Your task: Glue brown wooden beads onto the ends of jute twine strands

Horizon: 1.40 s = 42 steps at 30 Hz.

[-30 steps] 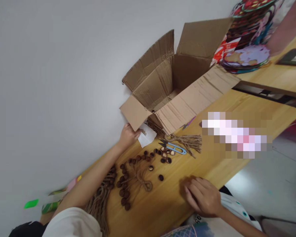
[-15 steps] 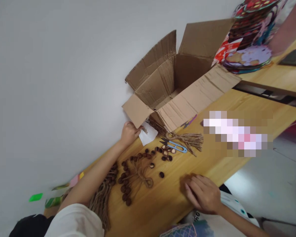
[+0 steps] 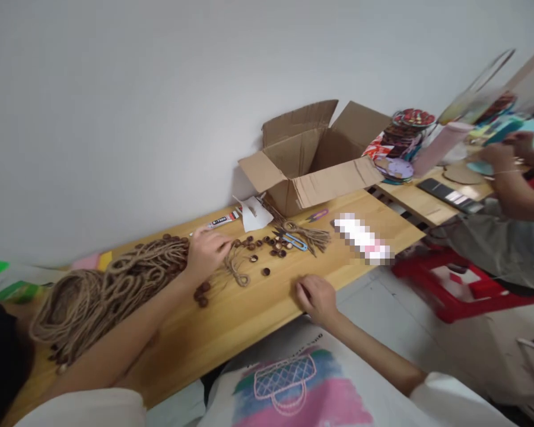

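Note:
My left hand (image 3: pixel 207 255) is over the table beside a bundle of twine cords with brown beads (image 3: pixel 202 295). Its fingers are bent together; whatever they may hold is hidden. At the table's front edge rests my right hand (image 3: pixel 319 299), loosely closed, with nothing visible in it. Between the hands lie a knotted twine loop (image 3: pixel 240 279) and several loose brown bead halves (image 3: pixel 266 271). Farther back are blue thread snips (image 3: pixel 295 241), a tied twine tassel (image 3: pixel 314 236), a piece of white paper (image 3: pixel 256 214) and a B-7000 glue tube (image 3: pixel 223 220).
A heap of twine cords (image 3: pixel 129 279) covers the table's left part. At the back stands an open cardboard box (image 3: pixel 338 181), with purple snips (image 3: pixel 318 215) in front. Another person's hands (image 3: pixel 501 157) work at the right table, near a phone (image 3: pixel 449 196) and stacked round pieces (image 3: pixel 396 169).
My left hand has left the white paper by the box and come back toward the beaded cords. My right hand stays at the front edge, its fingers more curled. The view has swung right.

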Available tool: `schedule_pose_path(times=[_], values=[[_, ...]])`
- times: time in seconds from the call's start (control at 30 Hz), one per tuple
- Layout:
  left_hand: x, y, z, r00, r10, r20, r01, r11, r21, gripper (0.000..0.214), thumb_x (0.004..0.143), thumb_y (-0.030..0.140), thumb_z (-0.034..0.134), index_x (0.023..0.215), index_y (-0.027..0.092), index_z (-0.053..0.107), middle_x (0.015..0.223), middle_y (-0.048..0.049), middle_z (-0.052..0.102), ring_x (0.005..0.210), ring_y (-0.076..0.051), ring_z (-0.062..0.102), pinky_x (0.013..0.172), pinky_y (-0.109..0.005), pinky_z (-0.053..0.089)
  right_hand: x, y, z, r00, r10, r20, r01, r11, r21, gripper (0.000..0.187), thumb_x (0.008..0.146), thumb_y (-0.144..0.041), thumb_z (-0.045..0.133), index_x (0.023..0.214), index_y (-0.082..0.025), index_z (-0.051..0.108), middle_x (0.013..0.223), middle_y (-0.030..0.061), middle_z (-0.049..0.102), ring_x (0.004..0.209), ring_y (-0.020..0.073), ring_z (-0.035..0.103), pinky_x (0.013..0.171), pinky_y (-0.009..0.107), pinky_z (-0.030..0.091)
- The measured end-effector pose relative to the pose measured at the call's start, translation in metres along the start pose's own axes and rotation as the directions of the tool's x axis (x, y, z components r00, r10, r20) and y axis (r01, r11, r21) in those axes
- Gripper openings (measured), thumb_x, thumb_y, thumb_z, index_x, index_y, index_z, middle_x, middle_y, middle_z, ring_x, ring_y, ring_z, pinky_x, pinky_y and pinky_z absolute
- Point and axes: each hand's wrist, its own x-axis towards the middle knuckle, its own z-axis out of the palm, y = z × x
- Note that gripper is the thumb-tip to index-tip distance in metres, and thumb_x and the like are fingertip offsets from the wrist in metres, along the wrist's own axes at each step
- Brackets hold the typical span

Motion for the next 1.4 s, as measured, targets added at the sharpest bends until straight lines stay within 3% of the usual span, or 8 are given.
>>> schedule_pose_path(times=[0.33,0.67,0.83,1.0,1.13,1.27,1.33,1.4], values=[[-0.065,0.048,0.007,0.989,-0.135,0.062,0.140,0.986,-0.085,0.024,0.087,0.016,0.052,0.070,0.021,0.068,0.076,0.0008,0.074,0.069,-0.013,0.064,0.075,-0.033,0.042,0.048,0.012,-0.032,0.845,0.270,0.461,-0.360,0.926,0.116,0.033,0.087,-0.035,0.031,0.073,-0.017,0.054,0.059,0.0032,0.061,0.049,0.0129,0.056,0.049,0.022,0.042],[-0.050,0.077,0.007,0.843,-0.307,0.442,0.353,0.935,-0.024,0.016,0.084,0.022,0.061,0.098,0.018,0.067,0.104,-0.0064,0.069,0.099,-0.024,0.059,0.086,-0.042,0.043,0.086,-0.011,-0.009,0.656,0.148,0.740,-0.240,0.971,0.018,0.034,0.080,-0.028,0.060,0.111,-0.017,0.058,0.066,0.0011,0.063,0.060,0.0157,0.057,0.056,0.023,0.035],[-0.054,0.079,-0.008,0.781,-0.492,0.385,0.578,0.802,-0.149,0.014,0.088,0.024,0.055,0.094,0.020,0.068,0.099,-0.0041,0.070,0.093,-0.019,0.063,0.084,-0.035,0.048,0.082,-0.024,0.015,0.731,0.091,0.677,-0.185,0.980,0.068,0.049,0.076,-0.029,0.068,0.121,-0.016,0.053,0.074,0.0017,0.063,0.062,0.0150,0.057,0.059,0.023,0.038],[-0.067,0.069,-0.031,0.643,-0.712,0.282,0.763,0.630,-0.147,0.018,0.087,0.032,0.055,0.087,0.021,0.069,0.088,-0.0027,0.072,0.083,-0.017,0.065,0.078,-0.031,0.052,0.083,-0.016,0.020,0.757,0.032,0.652,-0.174,0.972,0.155,0.028,0.076,-0.018,0.060,0.103,-0.016,0.060,0.069,-0.0008,0.059,0.059,0.0121,0.054,0.057,0.021,0.035],[-0.064,0.064,-0.035,0.528,-0.710,0.466,0.849,0.449,-0.279,0.019,0.082,0.036,0.060,0.083,0.021,0.071,0.084,-0.0031,0.073,0.079,-0.018,0.067,0.067,-0.027,0.053,0.087,-0.013,0.021,0.756,0.023,0.654,-0.226,0.947,0.228,0.013,0.077,-0.019,0.058,0.089,-0.017,0.061,0.063,-0.0017,0.057,0.053,0.0109,0.051,0.054,0.021,0.034],[-0.064,0.066,-0.040,0.420,-0.470,0.776,0.904,0.141,-0.404,0.027,0.082,0.043,0.056,0.079,0.020,0.070,0.074,-0.0040,0.072,0.067,-0.016,0.066,0.063,-0.026,0.052,0.091,-0.013,0.022,0.746,0.035,0.665,-0.301,0.908,0.290,0.013,0.078,-0.019,0.058,0.090,-0.017,0.062,0.062,-0.0011,0.059,0.051,0.0110,0.051,0.051,0.020,0.035],[-0.074,0.068,-0.053,0.360,-0.413,0.837,0.933,0.174,-0.315,0.030,0.084,0.046,0.052,0.080,0.022,0.069,0.079,-0.0038,0.072,0.065,-0.016,0.065,0.062,-0.028,0.052,0.093,-0.014,0.021,0.748,0.020,0.663,-0.312,0.892,0.326,0.012,0.078,-0.018,0.057,0.089,-0.017,0.061,0.065,-0.0005,0.061,0.053,0.0113,0.053,0.051,0.020,0.037],[-0.091,0.070,-0.072,0.352,-0.475,0.807,0.891,0.435,-0.132,0.021,0.084,0.045,0.055,0.086,0.029,0.069,0.085,0.0004,0.071,0.077,-0.018,0.066,0.067,-0.029,0.053,0.094,-0.015,0.020,0.743,-0.019,0.669,-0.305,0.880,0.364,0.010,0.077,-0.016,0.057,0.086,-0.017,0.060,0.064,-0.0007,0.060,0.054,0.0114,0.054,0.051,0.019,0.037]])
